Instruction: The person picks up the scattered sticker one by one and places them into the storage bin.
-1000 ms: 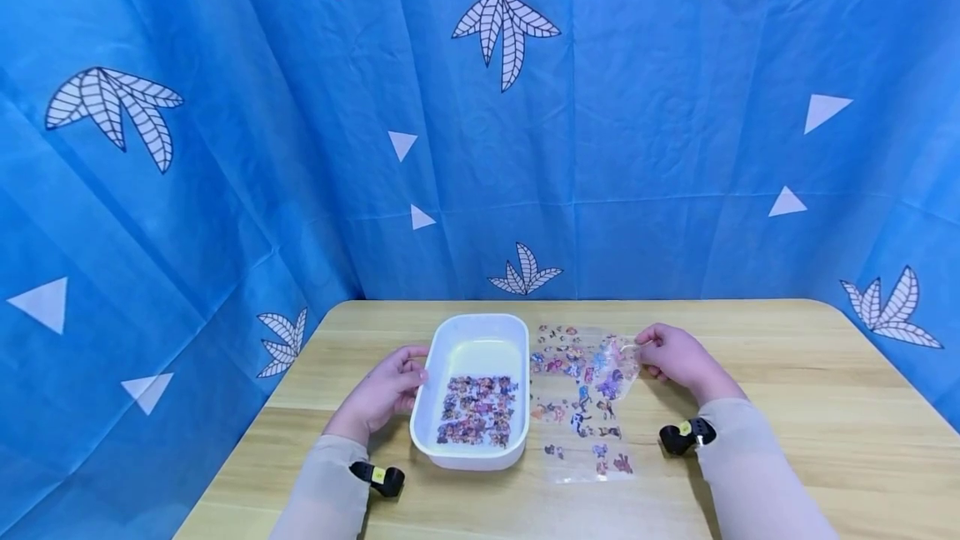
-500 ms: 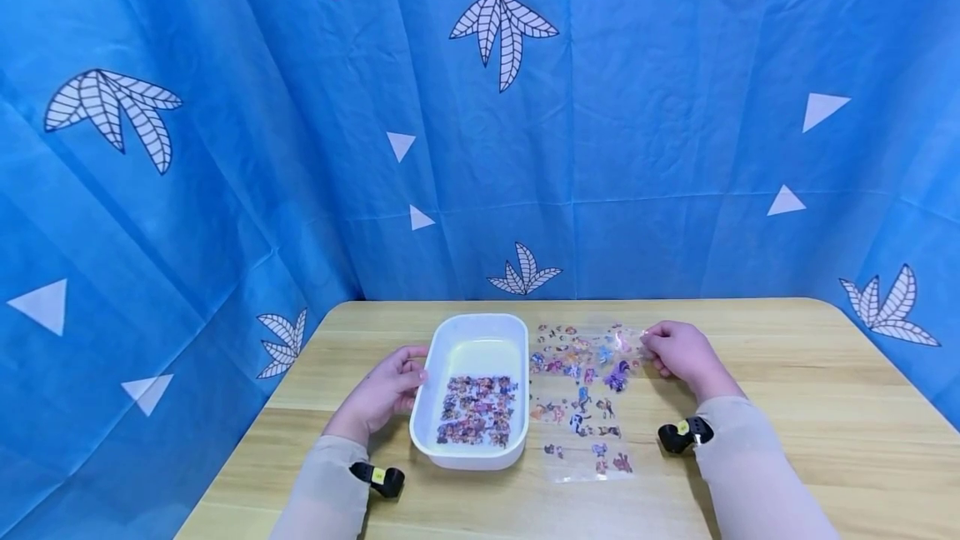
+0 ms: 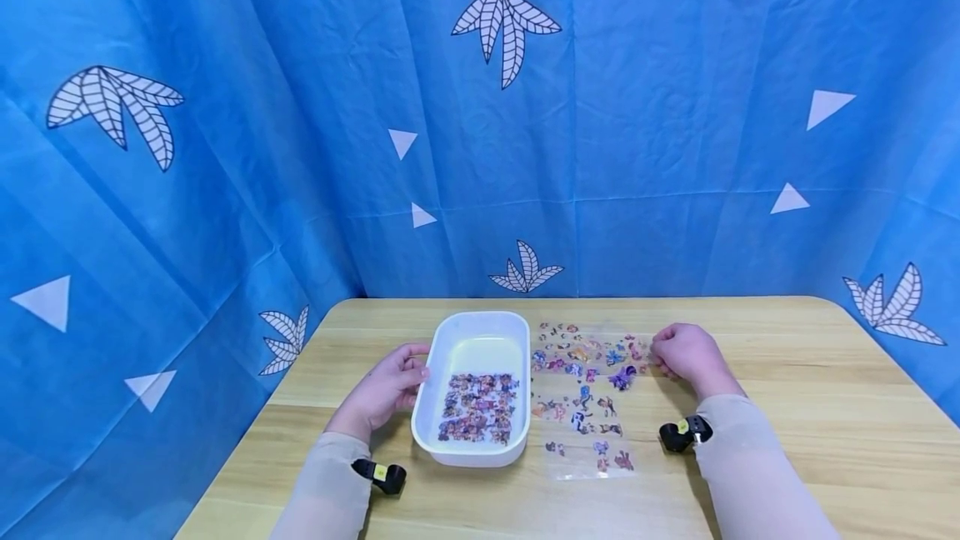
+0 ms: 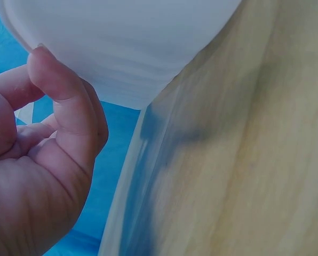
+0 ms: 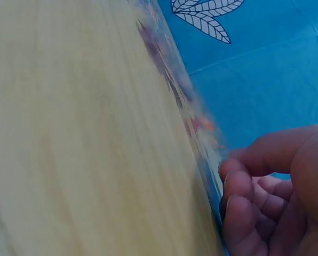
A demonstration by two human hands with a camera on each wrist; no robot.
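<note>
A white plastic tub [image 3: 471,460] sits on the table in the head view, a sheet of small colourful character stickers [image 3: 478,408] lying in it. My left hand [image 3: 387,387] grips the tub's left wall; in the left wrist view, thumb and fingers meet at its edge [image 4: 121,58]. Right of the tub, several clear sticker sheets [image 3: 581,415] lie overlapping. My right hand [image 3: 686,354] pinches the right edge of a clear sticker sheet [image 3: 617,354] at the back of them. In the right wrist view, that sheet [image 5: 201,124] runs up to the fingertips.
The light wooden table [image 3: 810,407] extends to both sides and towards me. A blue curtain [image 3: 675,123] with leaf and triangle prints hangs behind and beside it. Black wrist cameras [image 3: 380,476] are strapped over both sleeves.
My right hand has moved slightly right, drawing the sheet's edge with it. The sheet, folded and raised at its right end before, now lies flatter. The left hand and tub have stayed put.
</note>
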